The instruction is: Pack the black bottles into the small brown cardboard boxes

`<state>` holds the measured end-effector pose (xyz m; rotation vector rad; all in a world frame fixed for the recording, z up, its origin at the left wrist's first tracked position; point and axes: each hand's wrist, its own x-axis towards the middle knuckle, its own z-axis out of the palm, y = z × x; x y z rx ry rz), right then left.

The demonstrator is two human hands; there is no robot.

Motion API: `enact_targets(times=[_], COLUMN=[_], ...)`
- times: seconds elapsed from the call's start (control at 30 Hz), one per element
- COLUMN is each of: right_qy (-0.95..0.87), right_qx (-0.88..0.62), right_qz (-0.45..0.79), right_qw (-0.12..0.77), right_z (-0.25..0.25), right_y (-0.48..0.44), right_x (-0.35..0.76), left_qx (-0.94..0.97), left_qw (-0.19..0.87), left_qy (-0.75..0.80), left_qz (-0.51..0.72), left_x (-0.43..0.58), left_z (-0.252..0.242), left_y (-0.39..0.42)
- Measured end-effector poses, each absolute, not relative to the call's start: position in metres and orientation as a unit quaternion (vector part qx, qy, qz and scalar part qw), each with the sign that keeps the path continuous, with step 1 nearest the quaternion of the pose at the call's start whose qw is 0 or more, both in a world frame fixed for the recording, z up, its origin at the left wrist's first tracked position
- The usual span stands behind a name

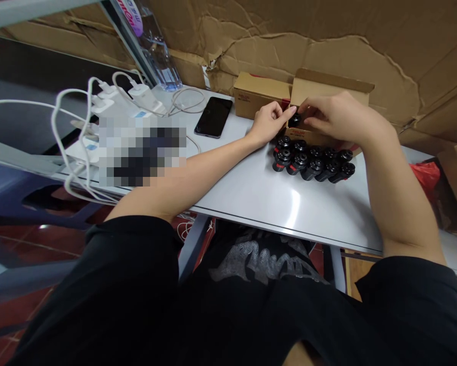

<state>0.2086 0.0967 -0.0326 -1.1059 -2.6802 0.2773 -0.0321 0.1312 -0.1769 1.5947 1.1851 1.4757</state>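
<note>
Cardboard wall behind, glossy white table. From here: left hand half-curled, thumb out to the open box; right hand bent over it, fingers parted. Can't tell if either grips the black piece at its left end. Two rows of pieces in front. I'd brace the box, handle gently.

We see glossy black cylindrical parts, a few with red patches, and a tan carton whose lettering looks red, though too small to be sure. Our desk is white, our phone black, our T-shirt black with a grey print; the plastic bag is red.
</note>
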Motion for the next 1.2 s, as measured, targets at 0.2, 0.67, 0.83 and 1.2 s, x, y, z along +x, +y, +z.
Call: enact_targets(times=[0.2, 0.67, 0.83, 1.2], right_qy=[-0.958, -0.973, -0.961, -0.893], right_qx=[-0.262, -0.216, -0.252, -0.275], right_qz=[0.068, 0.009, 0.053, 0.119], right_qw=[0.088, 0.084, 0.1, 0.335], right_z=[-0.033, -0.067, -0.031, -0.018], right_y=[0.059, 0.076, 0.06, 0.075], right_x=[0.189, 0.183, 0.184, 0.206], left_qx=[0.606, 0.574, 0.626, 0.784], left_qw=[0.298, 0.266, 0.195, 0.19], left_qy=[0.482, 0.505, 0.444, 0.285], left_qz=[0.558, 0.587, 0.61, 0.518], left_x=[-0.036, -0.044, -0.064, -0.067], left_z=[-0.169, -0.167, -0.115, -0.101], left_y=[0.123, 0.131, 0.103, 0.085])
